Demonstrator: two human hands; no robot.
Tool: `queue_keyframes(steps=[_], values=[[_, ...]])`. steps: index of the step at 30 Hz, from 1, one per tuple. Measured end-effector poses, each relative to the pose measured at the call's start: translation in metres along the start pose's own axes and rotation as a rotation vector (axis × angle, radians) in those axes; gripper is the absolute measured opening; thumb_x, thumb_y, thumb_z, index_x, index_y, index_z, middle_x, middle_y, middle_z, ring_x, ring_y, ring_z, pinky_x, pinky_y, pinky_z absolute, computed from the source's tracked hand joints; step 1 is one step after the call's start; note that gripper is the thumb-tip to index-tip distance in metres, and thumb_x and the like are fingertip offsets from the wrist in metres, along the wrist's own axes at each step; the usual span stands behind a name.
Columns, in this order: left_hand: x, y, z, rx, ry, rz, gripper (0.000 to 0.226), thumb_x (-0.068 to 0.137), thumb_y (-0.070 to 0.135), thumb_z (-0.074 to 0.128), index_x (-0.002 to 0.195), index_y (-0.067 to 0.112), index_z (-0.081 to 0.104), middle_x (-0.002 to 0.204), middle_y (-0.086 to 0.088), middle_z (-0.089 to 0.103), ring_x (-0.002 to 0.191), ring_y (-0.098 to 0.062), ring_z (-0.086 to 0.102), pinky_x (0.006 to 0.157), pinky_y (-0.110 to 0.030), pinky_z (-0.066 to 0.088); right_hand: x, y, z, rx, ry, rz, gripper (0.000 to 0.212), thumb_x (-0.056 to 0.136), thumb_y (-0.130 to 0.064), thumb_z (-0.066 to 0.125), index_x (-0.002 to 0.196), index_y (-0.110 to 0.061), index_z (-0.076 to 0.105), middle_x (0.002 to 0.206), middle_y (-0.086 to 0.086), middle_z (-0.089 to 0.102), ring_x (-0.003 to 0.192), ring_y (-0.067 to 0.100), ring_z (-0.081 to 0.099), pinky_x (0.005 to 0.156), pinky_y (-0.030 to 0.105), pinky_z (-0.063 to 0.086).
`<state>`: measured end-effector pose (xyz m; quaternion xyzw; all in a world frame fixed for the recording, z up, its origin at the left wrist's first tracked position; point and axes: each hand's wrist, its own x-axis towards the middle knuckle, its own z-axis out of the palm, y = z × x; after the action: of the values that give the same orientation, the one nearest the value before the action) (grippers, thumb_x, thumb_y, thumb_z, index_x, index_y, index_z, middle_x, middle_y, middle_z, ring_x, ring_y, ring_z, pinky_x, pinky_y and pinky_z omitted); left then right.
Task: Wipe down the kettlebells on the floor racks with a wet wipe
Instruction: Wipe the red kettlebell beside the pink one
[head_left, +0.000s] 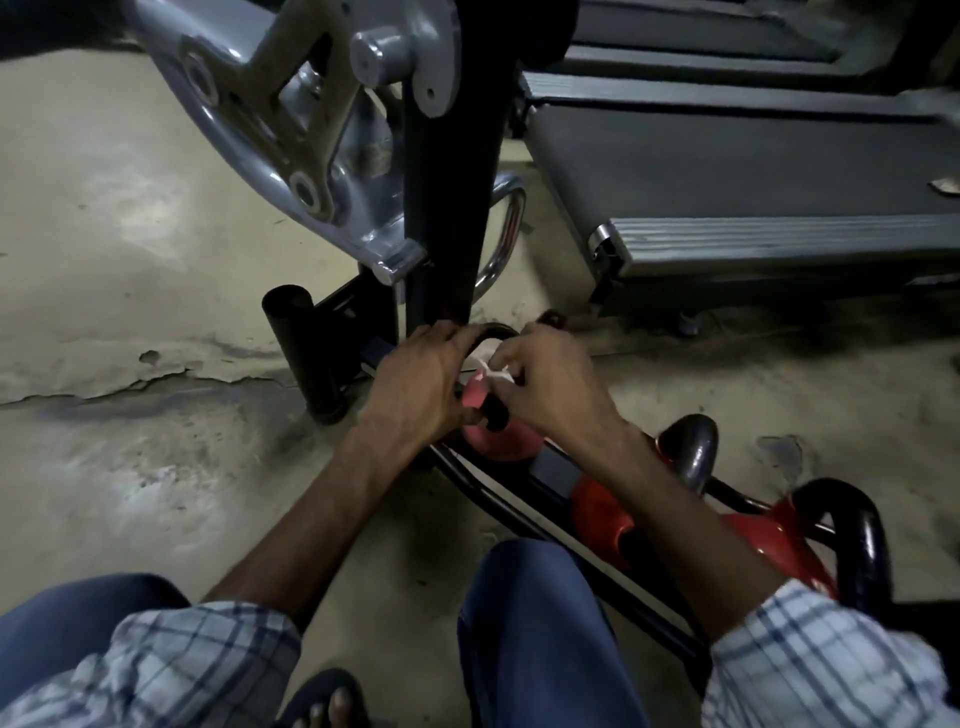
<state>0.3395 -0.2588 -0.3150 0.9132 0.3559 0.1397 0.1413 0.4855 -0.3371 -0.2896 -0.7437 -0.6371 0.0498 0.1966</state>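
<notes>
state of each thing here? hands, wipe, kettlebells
left hand, grips handle of pink kettlebell
right hand, pinches the wet wipe at that handle
wet wipe, crumpled, in the right hand
pink kettlebell, on the floor rack, held
middle red kettlebell, on rack, no hand on it
nearest red kettlebell, on rack, no hand on it

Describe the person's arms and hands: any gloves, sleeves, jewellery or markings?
The left hand and right hand are bare, with no gloves, rings or watch showing, and the arms are uncovered up to about the elbows. There the left sleeve and right sleeve begin: a pale checked shirt with dark blue lines.
</notes>
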Motion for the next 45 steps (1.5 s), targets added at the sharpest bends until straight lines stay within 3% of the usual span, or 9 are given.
queue_keyframes(steps=[3, 6, 10, 15, 21, 25, 32, 37, 45], values=[[0.003, 0.004, 0.001, 0.042, -0.072, 0.124, 0.1, 0.067, 0.03, 0.089, 0.151, 0.034, 0.036, 0.144, -0.002, 0.047, 0.124, -0.026, 0.05, 0.091, -0.044, 0.051, -0.018, 0.031, -0.001, 0.295, 0.271, 0.15, 0.009, 0.077, -0.016, 0.082, 0.08, -0.017, 0.073, 0.078, -0.008, 0.06, 0.07, 0.008, 0.06, 0.064, 0.022, 0.046], [0.005, 0.006, 0.003, 0.065, -0.106, 0.178, 0.103, 0.067, 0.023, 0.089, 0.152, 0.038, 0.034, 0.148, -0.001, 0.042, 0.13, -0.026, 0.048, 0.096, -0.043, 0.049, -0.035, 0.071, -0.021, 0.469, 0.324, 0.408, 0.013, 0.08, -0.02, 0.083, 0.08, -0.017, 0.07, 0.08, 0.0, 0.07, 0.073, 0.013, 0.067, 0.07, 0.031, 0.056], [0.007, 0.005, 0.004, 0.027, -0.115, 0.164, 0.106, 0.064, 0.02, 0.091, 0.152, 0.037, 0.035, 0.147, -0.006, 0.043, 0.129, -0.03, 0.049, 0.099, -0.046, 0.049, -0.084, 0.119, -0.068, 0.416, 0.425, 0.565, 0.009, 0.083, -0.023, 0.081, 0.084, -0.02, 0.072, 0.086, -0.007, 0.074, 0.079, 0.01, 0.072, 0.069, 0.025, 0.056], [0.007, 0.015, 0.006, 0.059, -0.061, 0.209, 0.107, 0.055, 0.023, 0.091, 0.148, 0.027, 0.037, 0.146, -0.013, 0.041, 0.129, -0.038, 0.047, 0.099, -0.052, 0.049, -0.139, 0.119, -0.082, 0.305, 0.12, 0.558, 0.014, 0.079, -0.02, 0.084, 0.086, -0.028, 0.073, 0.088, -0.012, 0.071, 0.076, 0.005, 0.069, 0.065, 0.023, 0.055], [-0.026, 0.09, 0.028, -0.073, -0.126, 0.436, 0.094, 0.067, 0.041, 0.086, 0.149, 0.031, 0.041, 0.157, -0.008, 0.033, 0.144, -0.03, 0.033, 0.113, -0.05, 0.034, -0.123, 0.124, -0.077, 0.164, 0.19, 0.533, 0.013, 0.079, -0.03, 0.085, 0.08, -0.021, 0.075, 0.078, -0.01, 0.066, 0.067, -0.001, 0.057, 0.057, 0.009, 0.04], [-0.046, 0.126, 0.057, -0.121, -0.21, 0.549, 0.096, 0.069, 0.046, 0.082, 0.151, 0.039, 0.032, 0.158, -0.002, 0.03, 0.144, -0.022, 0.032, 0.114, -0.041, 0.032, -0.078, 0.158, -0.084, 0.151, -0.026, 0.661, 0.021, 0.081, -0.029, 0.083, 0.087, -0.01, 0.081, 0.066, 0.004, 0.069, 0.055, 0.007, 0.054, 0.052, 0.023, 0.039], [-0.039, 0.13, 0.062, -0.102, -0.196, 0.545, 0.093, 0.071, 0.042, 0.083, 0.149, 0.042, 0.032, 0.159, -0.001, 0.028, 0.144, -0.023, 0.032, 0.115, -0.043, 0.035, -0.08, 0.143, -0.103, 0.108, -0.313, 0.498, 0.013, 0.077, -0.029, 0.086, 0.084, -0.02, 0.08, 0.077, -0.006, 0.073, 0.075, 0.011, 0.067, 0.066, 0.032, 0.054], [-0.039, 0.126, 0.064, -0.083, -0.205, 0.543, 0.094, 0.075, 0.041, 0.081, 0.151, 0.046, 0.026, 0.162, -0.002, 0.024, 0.147, -0.022, 0.026, 0.118, -0.04, 0.028, -0.059, 0.163, -0.089, -0.023, -0.194, 0.574, 0.015, 0.083, -0.028, 0.08, 0.089, -0.015, 0.08, 0.07, -0.003, 0.065, 0.062, 0.006, 0.055, 0.052, 0.022, 0.04], [-0.037, 0.126, 0.064, -0.088, -0.188, 0.546, 0.093, 0.073, 0.039, 0.083, 0.147, 0.046, 0.027, 0.16, -0.004, 0.028, 0.145, -0.025, 0.032, 0.114, -0.042, 0.032, -0.038, 0.142, -0.106, -0.073, -0.632, 0.427, 0.012, 0.077, -0.039, 0.084, 0.08, -0.03, 0.076, 0.074, -0.014, 0.069, 0.07, 0.004, 0.061, 0.059, 0.022, 0.042]])
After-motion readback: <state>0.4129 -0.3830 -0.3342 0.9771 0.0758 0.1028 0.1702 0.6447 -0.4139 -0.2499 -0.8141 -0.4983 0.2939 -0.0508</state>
